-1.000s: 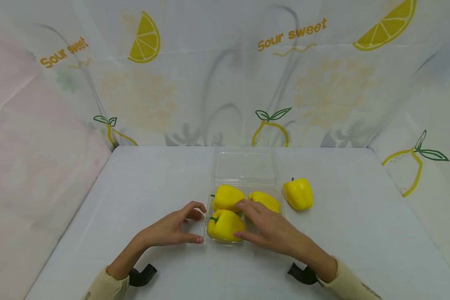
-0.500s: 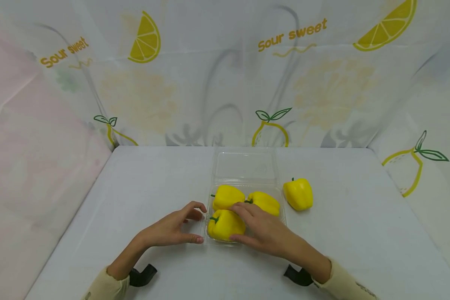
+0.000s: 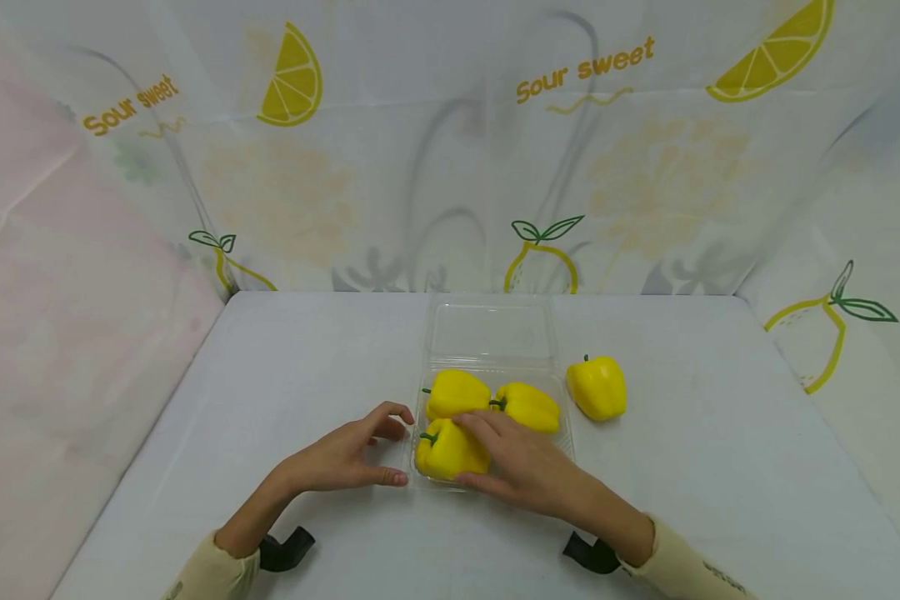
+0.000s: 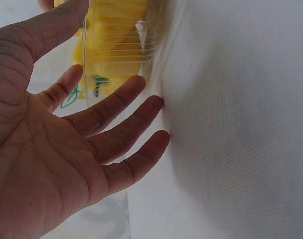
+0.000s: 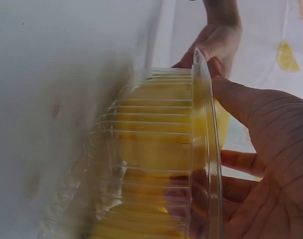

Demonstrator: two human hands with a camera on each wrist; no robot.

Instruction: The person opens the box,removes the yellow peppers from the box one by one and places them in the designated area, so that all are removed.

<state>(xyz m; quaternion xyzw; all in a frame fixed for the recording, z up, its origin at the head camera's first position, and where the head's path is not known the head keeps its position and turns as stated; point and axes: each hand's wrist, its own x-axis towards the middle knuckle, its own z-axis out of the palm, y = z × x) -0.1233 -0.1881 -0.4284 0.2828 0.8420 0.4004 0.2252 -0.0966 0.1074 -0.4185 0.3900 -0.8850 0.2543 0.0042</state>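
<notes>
A clear plastic clamshell container [image 3: 567, 417] lies with its lid [image 3: 487, 332] folded back. Inside are three yellow bell peppers: one at front left [image 3: 442, 454], one at back left [image 3: 456, 393] and one at the right [image 3: 532, 407]. My right hand [image 3: 528, 467] spans the front-left pepper, thumb at its front and fingers over its upper right side. In the right wrist view those fingers show partly through the ribbed wall [image 5: 156, 114]. My left hand [image 3: 348, 458] is just left of the container, fingers spread and nothing in them; its fingertips [image 4: 136, 82] are near the wall.
Another yellow bell pepper [image 3: 597, 388] sits on the white table [image 3: 307, 350], right of the container. A printed cloth backdrop [image 3: 390, 167] rises behind the table. Black curved pieces [image 3: 288, 550] stick out at both wrists.
My right hand has shifted left from beside the right pepper onto the front-left pepper, uncovering the right pepper's green stem. The left hand and the container have stayed in place.
</notes>
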